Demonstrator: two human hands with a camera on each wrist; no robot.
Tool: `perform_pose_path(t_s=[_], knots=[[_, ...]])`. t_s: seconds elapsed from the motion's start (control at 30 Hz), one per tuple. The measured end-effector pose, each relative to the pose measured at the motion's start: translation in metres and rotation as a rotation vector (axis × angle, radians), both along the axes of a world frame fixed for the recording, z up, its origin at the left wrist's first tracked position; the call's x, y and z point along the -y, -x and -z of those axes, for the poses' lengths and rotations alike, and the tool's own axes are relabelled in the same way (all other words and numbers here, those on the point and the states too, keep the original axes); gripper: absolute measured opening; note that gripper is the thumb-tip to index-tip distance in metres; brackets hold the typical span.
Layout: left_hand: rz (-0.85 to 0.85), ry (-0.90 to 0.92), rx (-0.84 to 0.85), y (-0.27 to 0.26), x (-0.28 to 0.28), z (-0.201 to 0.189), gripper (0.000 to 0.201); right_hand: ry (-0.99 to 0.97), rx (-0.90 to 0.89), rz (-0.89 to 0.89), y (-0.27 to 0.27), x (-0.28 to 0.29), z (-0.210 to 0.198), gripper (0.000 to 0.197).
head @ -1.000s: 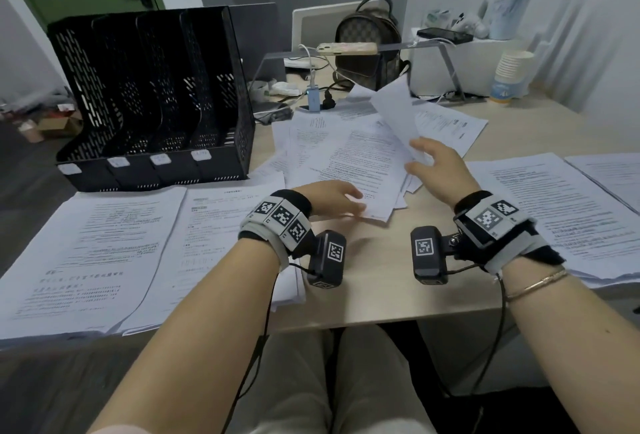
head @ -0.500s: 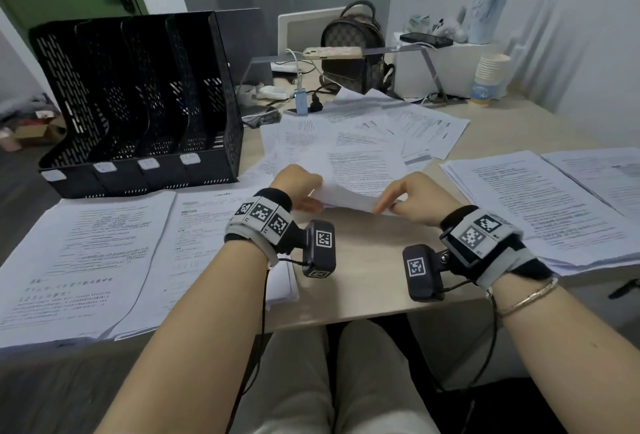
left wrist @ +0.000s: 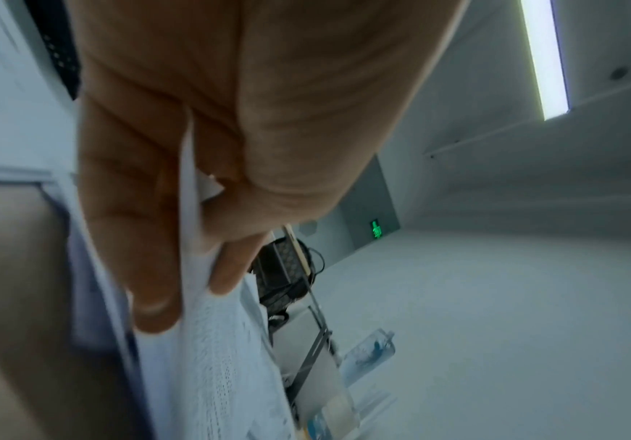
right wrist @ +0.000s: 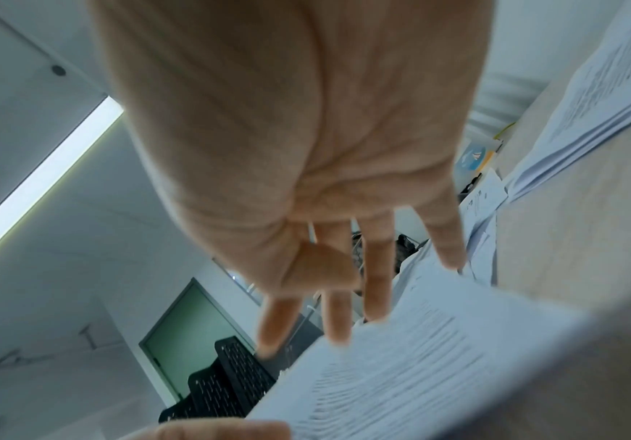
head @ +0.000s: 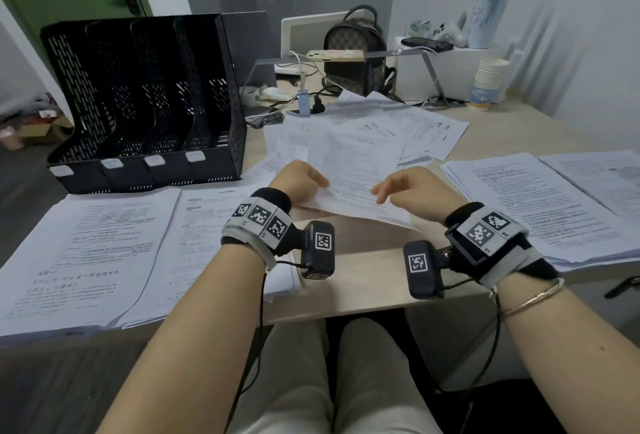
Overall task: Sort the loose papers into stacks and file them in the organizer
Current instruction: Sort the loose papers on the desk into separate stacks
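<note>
A printed sheet (head: 356, 170) is lifted off the desk at the front of the loose paper pile (head: 398, 125). My left hand (head: 304, 180) pinches its left edge; the left wrist view shows the sheet (left wrist: 212, 357) nipped between thumb and fingers (left wrist: 155, 297). My right hand (head: 398, 189) hovers at its right side with straight, spread fingers (right wrist: 338, 321) whose tips touch the sheet (right wrist: 419, 372). The black four-slot organizer (head: 149, 101) stands at the back left with its slots looking empty.
Two sorted stacks (head: 86, 253) (head: 207, 236) lie at the front left, two more (head: 536, 211) (head: 609, 170) at the right. Behind the pile are a charger and cables (head: 304, 104), a backpack (head: 356, 52), a metal riser (head: 398, 55) and paper cups (head: 490, 83).
My right hand brought a sheet it had lifted from the loose pile down toward me. My left hand took its left edge, and the right fingers let go and straightened over it.
</note>
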State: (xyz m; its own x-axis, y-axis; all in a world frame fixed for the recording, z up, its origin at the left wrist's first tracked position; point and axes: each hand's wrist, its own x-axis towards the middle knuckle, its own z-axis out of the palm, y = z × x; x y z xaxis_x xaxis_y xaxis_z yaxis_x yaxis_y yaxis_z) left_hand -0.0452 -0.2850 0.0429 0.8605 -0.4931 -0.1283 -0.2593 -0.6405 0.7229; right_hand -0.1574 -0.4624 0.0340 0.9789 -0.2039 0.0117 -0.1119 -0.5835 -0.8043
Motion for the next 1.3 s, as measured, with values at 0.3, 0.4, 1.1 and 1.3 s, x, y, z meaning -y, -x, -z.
perform_pose_path(t_s=[0.3,0.4,1.1,1.3], knots=[[-0.326,0.359,0.125,-0.036,-0.077,-0.015,0.062,-0.007,0.177,0.374,-0.022,0.013,0.013,0.032],[-0.444,0.428,0.166,-0.046,-0.098,-0.014,0.063,0.052,0.057,0.304,-0.033,0.004,0.022,0.039],[-0.637,0.599,0.224,-0.057,-0.134,0.001,0.064,0.399,-0.339,0.065,-0.072,-0.015,0.031,0.034],[-0.627,0.579,0.21,-0.052,-0.133,0.003,0.065,0.408,-0.208,0.274,-0.069,-0.004,0.027,0.033]])
